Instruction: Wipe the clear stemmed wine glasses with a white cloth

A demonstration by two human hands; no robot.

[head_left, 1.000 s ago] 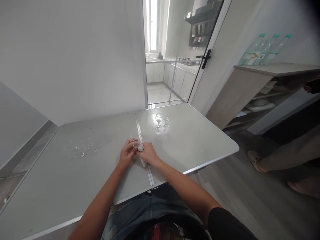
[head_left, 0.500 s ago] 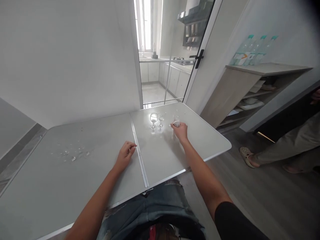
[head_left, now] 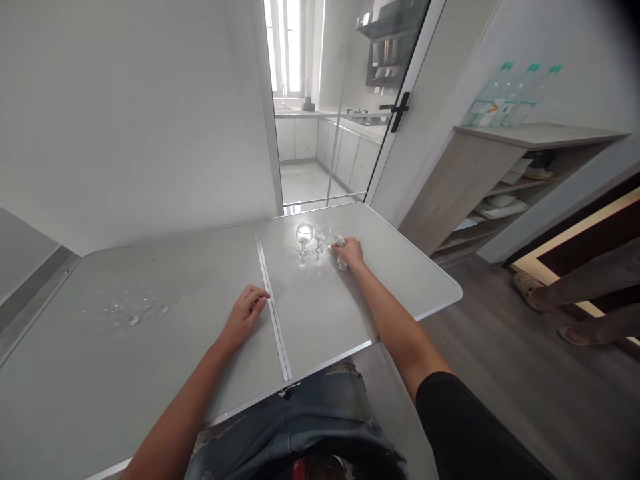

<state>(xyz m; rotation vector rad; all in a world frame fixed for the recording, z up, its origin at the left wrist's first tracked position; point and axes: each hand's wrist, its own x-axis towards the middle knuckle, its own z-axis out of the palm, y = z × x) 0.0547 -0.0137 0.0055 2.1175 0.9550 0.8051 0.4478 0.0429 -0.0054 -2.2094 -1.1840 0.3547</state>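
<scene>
inside the right hand (head_left: 350, 251), a crumpled white cloth (head_left: 342, 264)

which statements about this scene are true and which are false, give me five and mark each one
1. The right hand holds a white cloth or tissue. True.
2. The left hand grips a bottle. False: it holds nothing, its fingers loosely curled beside the metal strip.
3. At least two stemmed glasses stand upright on the table. True.
4. The bottles on the cabinet have red caps. False: the caps are green.
5. The door handle is black. True.
</scene>
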